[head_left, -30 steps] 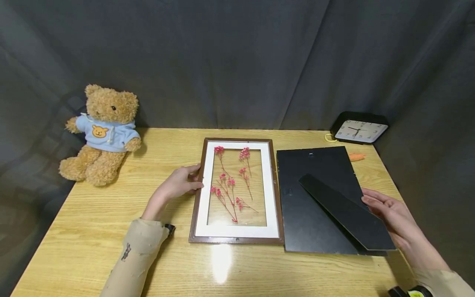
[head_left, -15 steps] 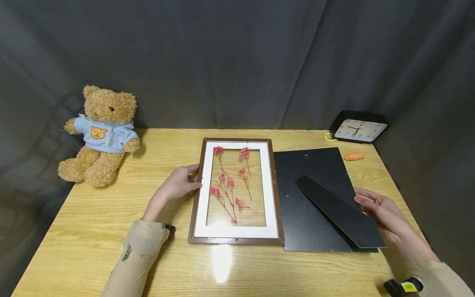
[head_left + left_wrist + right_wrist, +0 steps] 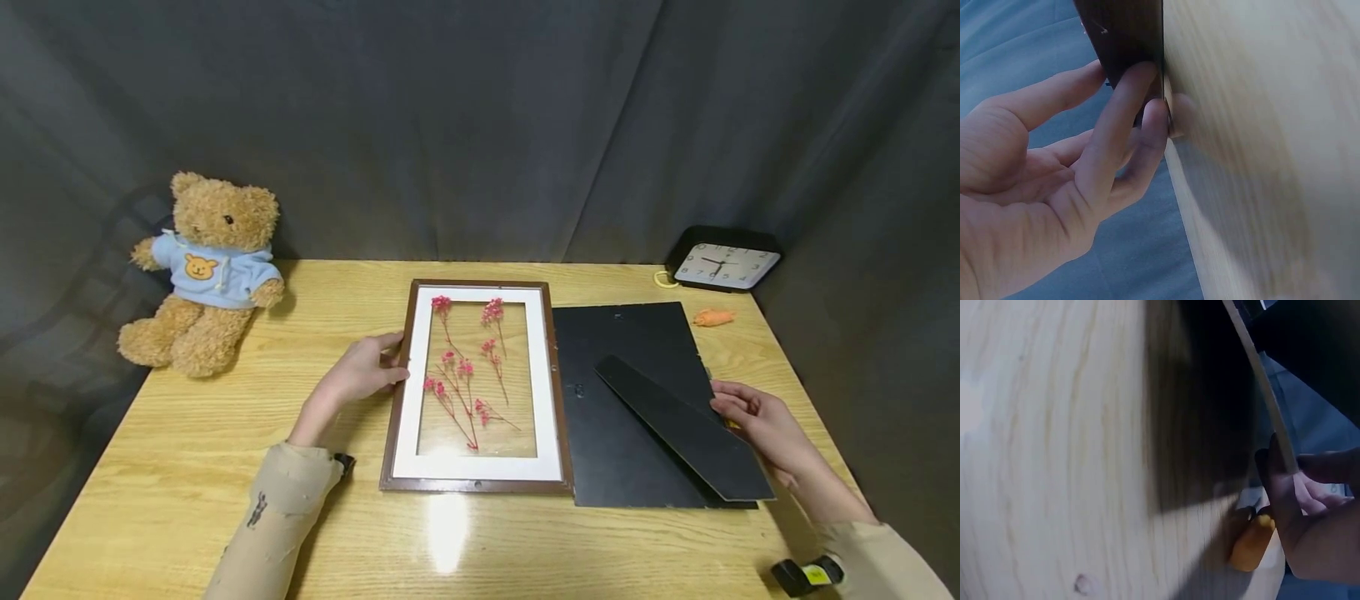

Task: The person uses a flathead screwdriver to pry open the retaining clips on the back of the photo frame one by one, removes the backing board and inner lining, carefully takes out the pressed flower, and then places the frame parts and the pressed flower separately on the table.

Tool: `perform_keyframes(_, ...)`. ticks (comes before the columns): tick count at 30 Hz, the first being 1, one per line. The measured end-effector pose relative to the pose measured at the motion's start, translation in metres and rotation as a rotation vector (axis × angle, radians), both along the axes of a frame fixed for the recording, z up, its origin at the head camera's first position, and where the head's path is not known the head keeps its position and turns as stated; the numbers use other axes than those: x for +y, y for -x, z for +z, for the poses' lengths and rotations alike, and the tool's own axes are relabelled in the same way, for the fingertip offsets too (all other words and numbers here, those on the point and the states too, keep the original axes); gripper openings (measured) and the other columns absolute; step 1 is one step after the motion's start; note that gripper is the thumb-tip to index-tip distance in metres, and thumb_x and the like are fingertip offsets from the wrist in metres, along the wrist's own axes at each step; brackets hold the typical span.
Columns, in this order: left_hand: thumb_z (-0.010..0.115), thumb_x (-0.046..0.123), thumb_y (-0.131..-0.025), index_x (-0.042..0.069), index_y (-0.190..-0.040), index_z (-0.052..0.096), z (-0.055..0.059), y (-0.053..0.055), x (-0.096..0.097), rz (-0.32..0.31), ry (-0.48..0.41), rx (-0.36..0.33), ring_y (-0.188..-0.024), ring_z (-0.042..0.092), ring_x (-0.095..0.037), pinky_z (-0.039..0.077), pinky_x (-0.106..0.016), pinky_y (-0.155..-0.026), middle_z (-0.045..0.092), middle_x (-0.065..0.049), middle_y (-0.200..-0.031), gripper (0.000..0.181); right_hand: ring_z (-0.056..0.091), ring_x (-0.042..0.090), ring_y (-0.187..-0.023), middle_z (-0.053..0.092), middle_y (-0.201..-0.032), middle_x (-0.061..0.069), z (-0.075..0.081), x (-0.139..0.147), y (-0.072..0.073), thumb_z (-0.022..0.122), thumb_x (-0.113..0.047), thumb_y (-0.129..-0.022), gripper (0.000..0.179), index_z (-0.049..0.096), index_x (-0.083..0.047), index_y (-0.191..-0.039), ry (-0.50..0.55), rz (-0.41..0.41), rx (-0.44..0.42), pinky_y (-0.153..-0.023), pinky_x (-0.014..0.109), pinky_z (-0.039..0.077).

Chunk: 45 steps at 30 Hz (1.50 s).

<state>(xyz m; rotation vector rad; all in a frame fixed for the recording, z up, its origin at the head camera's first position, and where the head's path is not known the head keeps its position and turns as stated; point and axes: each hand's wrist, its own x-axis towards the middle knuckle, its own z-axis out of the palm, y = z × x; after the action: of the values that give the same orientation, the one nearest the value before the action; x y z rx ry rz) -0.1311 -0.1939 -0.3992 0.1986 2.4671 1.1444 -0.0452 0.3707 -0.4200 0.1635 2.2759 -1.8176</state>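
Observation:
A brown picture frame (image 3: 480,485) with a white mat and pressed pink flowers (image 3: 467,367) lies face up on the wooden table. My left hand (image 3: 362,367) holds the frame's left edge; in the left wrist view its fingers curl at the dark frame side (image 3: 1132,37). To the right is a black backing board (image 3: 607,450) with a slanting easel leg (image 3: 686,429). Its right edge is pinched between thumb and fingers of my right hand (image 3: 763,422). The right wrist view shows the board's thin edge (image 3: 1266,387) raised off the table, its shadow beneath.
A teddy bear (image 3: 213,275) in a blue hoodie sits at the back left. At the back right stand a black clock (image 3: 726,262) and a small orange item (image 3: 714,317). An orange-and-yellow object (image 3: 1252,544) lies beside my right hand, its kind unclear.
My right hand has shifted left with the backing board, whose left edge now meets the frame's right side. The small orange item is more uncovered. My left hand stays put.

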Motion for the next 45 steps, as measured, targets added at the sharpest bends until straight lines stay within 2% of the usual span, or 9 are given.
perform_keyframes(4, 0.072, 0.000, -0.100, -0.014, -0.159, 0.035, -0.001, 0.002, 0.000, -0.015, 0.003, 0.009, -0.072, 0.070, -0.021, 0.062, -0.033, -0.068, 0.069, -0.021, -0.106, 0.071, 0.063, -0.009, -0.088, 0.074, -0.109, -0.003, 0.003, -0.001, 0.001, 0.053, -0.003, -0.112, 0.043, 0.043, 0.026, -0.142, -0.298, 0.044, 0.034, -0.071, 0.017, 0.060)
perform_keyframes(9, 0.071, 0.000, -0.100, -0.013, -0.160, 0.035, -0.002, 0.004, 0.000, -0.008, 0.002, 0.006, -0.072, 0.070, -0.020, 0.064, -0.034, -0.069, 0.069, -0.022, -0.109, 0.071, 0.059, -0.012, -0.084, 0.068, -0.117, 0.038, 0.004, -0.003, 0.004, 0.054, 0.003, -0.110, 0.039, 0.047, 0.028, -0.139, -0.529, 0.069, 0.088, -0.065, 0.017, 0.057)
perform_keyframes(16, 0.071, 0.000, -0.101, -0.013, -0.160, 0.035, -0.001, 0.004, 0.001, 0.004, 0.001, 0.002, -0.072, 0.069, -0.019, 0.064, -0.035, -0.069, 0.069, -0.022, -0.107, 0.071, 0.054, -0.013, -0.083, 0.069, -0.113, 0.037, 0.007, -0.005, 0.006, 0.061, 0.000, -0.107, 0.038, 0.054, 0.025, -0.134, -0.643, 0.070, 0.174, -0.063, 0.015, 0.049)
perform_keyframes(18, 0.071, 0.001, -0.101, -0.013, -0.160, 0.034, -0.001, 0.004, 0.000, 0.003, -0.002, 0.001, -0.073, 0.069, -0.020, 0.064, -0.035, -0.069, 0.070, -0.025, -0.110, 0.071, 0.061, -0.004, -0.084, 0.070, -0.111, 0.036, 0.009, -0.007, 0.008, 0.064, -0.002, -0.106, 0.037, 0.057, 0.023, -0.132, -0.702, 0.066, 0.208, -0.063, 0.015, 0.047)
perform_keyframes(22, 0.070, 0.000, -0.102, -0.013, -0.161, 0.033, 0.000, 0.004, 0.000, 0.004, -0.016, -0.008, -0.077, 0.072, -0.021, 0.065, -0.034, -0.071, 0.067, -0.033, -0.125, 0.071, 0.073, 0.036, -0.090, 0.070, -0.108, 0.037, 0.011, -0.010, 0.010, 0.068, -0.001, -0.102, 0.039, 0.057, 0.024, -0.130, -0.795, 0.062, 0.259, -0.061, 0.021, 0.048)
perform_keyframes(25, 0.069, 0.000, -0.102, -0.012, -0.161, 0.032, 0.000, 0.004, 0.000, 0.006, -0.022, -0.015, -0.079, 0.074, -0.022, 0.066, -0.034, -0.071, 0.064, -0.036, -0.132, 0.071, 0.070, 0.052, -0.095, 0.070, -0.108, 0.038, 0.011, -0.013, 0.011, 0.070, 0.000, -0.101, 0.040, 0.057, 0.024, -0.130, -0.825, 0.056, 0.280, -0.062, 0.025, 0.049)
perform_keyframes(36, 0.068, -0.001, -0.102, -0.013, -0.162, 0.030, 0.000, 0.001, 0.002, 0.019, -0.008, -0.025, -0.076, 0.076, -0.024, 0.066, -0.034, -0.070, 0.069, -0.035, -0.124, 0.071, 0.069, 0.054, -0.099, 0.068, -0.115, 0.039, 0.002, -0.022, 0.007, 0.066, 0.002, -0.102, 0.035, 0.058, 0.020, -0.130, -0.770, 0.001, 0.337, -0.066, 0.005, 0.040)
perform_keyframes(41, 0.068, -0.001, -0.102, -0.013, -0.161, 0.031, 0.000, 0.000, 0.002, 0.023, 0.000, -0.011, -0.073, 0.075, -0.023, 0.066, -0.034, -0.069, 0.071, -0.034, -0.121, 0.071, 0.070, 0.053, -0.098, 0.067, -0.117, 0.041, 0.006, -0.023, 0.010, 0.066, 0.001, -0.102, 0.035, 0.057, 0.020, -0.131, -0.781, 0.038, 0.325, -0.064, 0.014, 0.046)
perform_keyframes(45, 0.068, -0.001, -0.102, -0.013, -0.161, 0.031, 0.000, 0.000, 0.002, 0.023, -0.002, -0.011, -0.073, 0.076, -0.023, 0.066, -0.033, -0.068, 0.071, -0.034, -0.120, 0.071, 0.069, 0.053, -0.097, 0.064, -0.118, 0.043, 0.010, -0.025, 0.011, 0.066, 0.001, -0.102, 0.038, 0.055, 0.022, -0.131, -0.808, 0.088, 0.300, -0.072, 0.040, 0.060)
